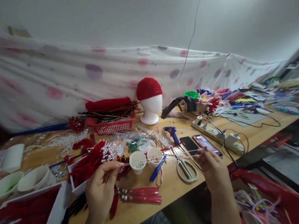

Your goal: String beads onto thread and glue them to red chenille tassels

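Note:
A thin white cord (pixel 148 161) runs between my two hands above the table, in what look like two strands. My left hand (pixel 101 182) pinches one end between thumb and fingertips. On the right, my right hand (pixel 215 171) has its fingers closed on the other end. Below the cord stand a paper cup (pixel 137 172) with small pale beads and a second paper cup (pixel 154 152). A blue marker pen (pixel 158 169) leans by the second cup. White-handled scissors (pixel 187 171) lie near my right hand. Two red tassels (pixel 146 195) with pearl beads lie between my hands.
Behind stand a foam head (pixel 149 113) with a red cap (pixel 149 88) and a red basket (pixel 111 126). A glue gun (pixel 172 133), two phones (pixel 207 145) and a power strip (pixel 214 132) lie right of centre. Boxes of red material (pixel 33 206) fill the left; a red bin (pixel 289 207) stands right.

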Demonstrator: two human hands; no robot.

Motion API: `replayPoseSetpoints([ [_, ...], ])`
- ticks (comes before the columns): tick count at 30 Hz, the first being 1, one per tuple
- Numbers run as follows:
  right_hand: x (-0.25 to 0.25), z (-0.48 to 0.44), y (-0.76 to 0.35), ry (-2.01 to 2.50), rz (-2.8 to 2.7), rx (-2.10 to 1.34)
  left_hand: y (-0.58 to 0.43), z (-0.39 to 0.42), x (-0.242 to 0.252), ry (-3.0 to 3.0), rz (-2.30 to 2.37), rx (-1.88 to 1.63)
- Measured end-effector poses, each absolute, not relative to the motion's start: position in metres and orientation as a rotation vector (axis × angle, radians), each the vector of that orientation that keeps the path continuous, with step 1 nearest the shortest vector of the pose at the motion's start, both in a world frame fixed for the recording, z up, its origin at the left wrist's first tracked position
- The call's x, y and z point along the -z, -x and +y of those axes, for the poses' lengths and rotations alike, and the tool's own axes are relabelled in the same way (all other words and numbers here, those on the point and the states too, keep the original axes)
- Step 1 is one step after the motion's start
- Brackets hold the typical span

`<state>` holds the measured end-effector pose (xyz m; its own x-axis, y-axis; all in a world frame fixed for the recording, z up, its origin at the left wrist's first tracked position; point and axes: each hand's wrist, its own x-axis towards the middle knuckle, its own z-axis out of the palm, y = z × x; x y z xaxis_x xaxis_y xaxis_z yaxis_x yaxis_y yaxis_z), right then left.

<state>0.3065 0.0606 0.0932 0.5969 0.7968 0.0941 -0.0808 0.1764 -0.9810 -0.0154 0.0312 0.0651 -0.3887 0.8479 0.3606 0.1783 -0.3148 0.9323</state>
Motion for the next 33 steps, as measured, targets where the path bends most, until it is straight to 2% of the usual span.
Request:
replayPoseSetpoints([
  [4, -0.09, 0.039, -0.3, 1.522, -0.777, -0.414, 0.003, 0.027, -0.081, -1.691, 1.364, -1.468],
  [6, -0.096, 0.026, -0.278, 1.541, -1.052, -0.272, -0.009, 0.026, -0.087, -1.768, 1.289, -1.349],
  [8, -0.1, 0.016, -0.247, 1.37, -1.407, -0.608, -0.021, 0.024, -0.091, -1.823, 1.204, -1.245],
  [11, -0.101, 0.011, -0.206, 1.125, -1.602, -1.234, -0.031, 0.02, -0.092, -1.859, 1.13, -1.162],
  [13, -0.098, 0.014, -0.191, 1.066, -1.627, -1.418, -0.031, 0.018, -0.091, -1.822, 1.157, -1.182],
  [19, -0.093, 0.023, -0.192, 1.177, -1.83, -1.234, -0.016, 0.019, -0.084, -1.804, 1.208, -1.144],
  [29, -0.097, 0.024, -0.196, 1.276, -2.0, -1.129, -0.014, 0.025, -0.079, -1.677, 1.349, -1.236],
  [33, -0.097, 0.027, -0.199, 1.167, -1.954, -1.153, -0.014, 0.028, -0.082, -1.719, 1.334, -1.268],
])
